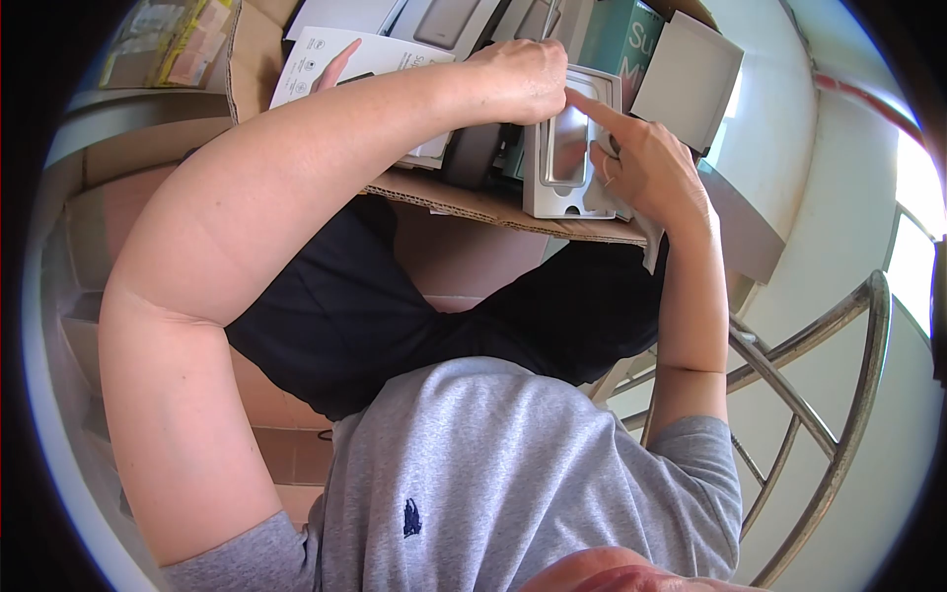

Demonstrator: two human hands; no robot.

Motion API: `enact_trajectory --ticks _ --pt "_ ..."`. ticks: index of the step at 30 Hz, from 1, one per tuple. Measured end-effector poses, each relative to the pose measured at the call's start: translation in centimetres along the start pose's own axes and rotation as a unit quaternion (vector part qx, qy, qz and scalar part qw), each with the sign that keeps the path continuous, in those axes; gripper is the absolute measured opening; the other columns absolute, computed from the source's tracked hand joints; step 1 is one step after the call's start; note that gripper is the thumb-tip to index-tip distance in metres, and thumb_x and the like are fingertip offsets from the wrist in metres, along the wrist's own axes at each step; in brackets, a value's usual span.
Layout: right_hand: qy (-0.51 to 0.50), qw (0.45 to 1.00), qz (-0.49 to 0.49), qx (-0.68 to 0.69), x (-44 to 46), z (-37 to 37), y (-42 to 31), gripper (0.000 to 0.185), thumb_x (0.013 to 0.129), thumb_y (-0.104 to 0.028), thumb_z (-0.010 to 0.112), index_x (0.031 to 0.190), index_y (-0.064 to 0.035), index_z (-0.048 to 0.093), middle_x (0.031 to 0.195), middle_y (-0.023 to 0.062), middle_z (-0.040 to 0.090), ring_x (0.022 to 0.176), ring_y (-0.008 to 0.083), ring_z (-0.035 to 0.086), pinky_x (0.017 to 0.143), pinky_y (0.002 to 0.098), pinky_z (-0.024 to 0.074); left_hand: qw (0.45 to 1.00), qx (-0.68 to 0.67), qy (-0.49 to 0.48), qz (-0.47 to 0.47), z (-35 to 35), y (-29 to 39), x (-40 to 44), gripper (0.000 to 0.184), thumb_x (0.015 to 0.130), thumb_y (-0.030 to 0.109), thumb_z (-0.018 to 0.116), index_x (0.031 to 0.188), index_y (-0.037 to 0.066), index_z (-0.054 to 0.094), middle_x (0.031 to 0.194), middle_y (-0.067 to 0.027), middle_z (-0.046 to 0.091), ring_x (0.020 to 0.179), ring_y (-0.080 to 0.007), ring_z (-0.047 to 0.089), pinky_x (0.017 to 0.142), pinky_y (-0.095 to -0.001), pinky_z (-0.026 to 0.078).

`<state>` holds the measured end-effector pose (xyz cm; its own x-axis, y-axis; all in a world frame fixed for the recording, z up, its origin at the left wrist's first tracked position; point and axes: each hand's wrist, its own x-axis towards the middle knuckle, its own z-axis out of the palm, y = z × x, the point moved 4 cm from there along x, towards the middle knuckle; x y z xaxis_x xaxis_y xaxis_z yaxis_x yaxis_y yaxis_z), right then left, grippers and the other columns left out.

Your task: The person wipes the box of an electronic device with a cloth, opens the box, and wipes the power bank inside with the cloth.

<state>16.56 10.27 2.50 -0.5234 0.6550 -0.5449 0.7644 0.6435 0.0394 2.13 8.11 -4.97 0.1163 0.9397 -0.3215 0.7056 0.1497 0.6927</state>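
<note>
An open white box (535, 187) leans in a cardboard carton, and a silver-framed, phone-like device (566, 148) lies in it. My left hand (525, 79) is closed in a fist over the box's upper end. What its fingers hold is hidden. At the box's right side is my right hand (646, 163), its index finger stretched to meet the left fingertips. The other right fingers curl around a crumpled whitish strip (651, 247) that hangs below the palm, perhaps cloth or film.
The cardboard carton (473, 204) holds several product boxes, among them a white printed box (326, 64) and a teal box (617, 39). A blank white lid (688, 84) stands at its right. A metal railing (838, 395) rises on the right, with stairs at the left.
</note>
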Motion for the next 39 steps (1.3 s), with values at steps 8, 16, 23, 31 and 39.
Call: enact_trajectory --ticks 8,16,23,31,39 --pt "0.035 0.998 -0.008 0.056 -2.2 2.1 3.3 0.064 0.091 -0.006 0.061 0.149 -0.0326 0.056 0.076 0.0143 0.065 0.058 0.0295 0.049 0.066 0.0433 0.0478 0.997 0.0 0.058 0.047 -0.2 -0.6 -0.3 0.022 0.093 0.011 0.057 0.1 -0.008 0.065 0.089 -0.0248 0.073 0.073 -0.0361 0.074 0.069 -0.0424 0.061" --pt "-0.017 0.995 0.003 0.096 -6.7 3.1 3.7 0.057 0.089 -0.004 0.065 0.142 -0.0246 0.065 0.076 0.0164 0.065 0.053 0.0274 0.043 0.06 0.0402 0.0453 0.996 0.025 0.064 0.049 1.2 -1.3 1.4 0.023 0.096 0.013 0.06 0.102 -0.008 0.066 0.091 -0.0249 0.074 0.074 -0.0358 0.075 0.07 -0.0427 0.062" --pt "-0.023 0.995 0.014 0.097 -8.1 3.3 3.4 0.054 0.089 -0.004 0.066 0.14 -0.0211 0.067 0.073 0.0177 0.065 0.05 0.0283 0.044 0.058 0.0384 0.0448 0.996 0.019 0.074 0.049 1.3 -1.1 1.4 0.024 0.096 0.013 0.061 0.104 -0.009 0.067 0.091 -0.0255 0.074 0.075 -0.0356 0.075 0.071 -0.0431 0.062" --pt "-0.015 0.998 -0.034 0.044 -7.6 3.3 3.1 0.046 0.093 -0.007 0.065 0.137 -0.0175 0.068 0.067 0.0162 0.063 0.049 0.0303 0.05 0.057 0.0374 0.0457 0.995 0.035 0.075 0.046 1.0 -0.9 1.0 0.024 0.096 0.013 0.061 0.103 -0.009 0.068 0.09 -0.025 0.074 0.071 -0.0348 0.075 0.069 -0.0421 0.063" --pt "-0.026 0.998 -0.047 -0.019 -8.0 2.7 2.3 0.041 0.094 -0.008 0.064 0.135 -0.0137 0.069 0.067 0.0152 0.062 0.05 0.0323 0.051 0.056 0.0377 0.0459 0.993 0.042 0.087 0.063 1.1 -0.8 1.1 0.024 0.097 0.013 0.062 0.103 -0.009 0.068 0.088 -0.0247 0.074 0.07 -0.0343 0.075 0.067 -0.0412 0.063"
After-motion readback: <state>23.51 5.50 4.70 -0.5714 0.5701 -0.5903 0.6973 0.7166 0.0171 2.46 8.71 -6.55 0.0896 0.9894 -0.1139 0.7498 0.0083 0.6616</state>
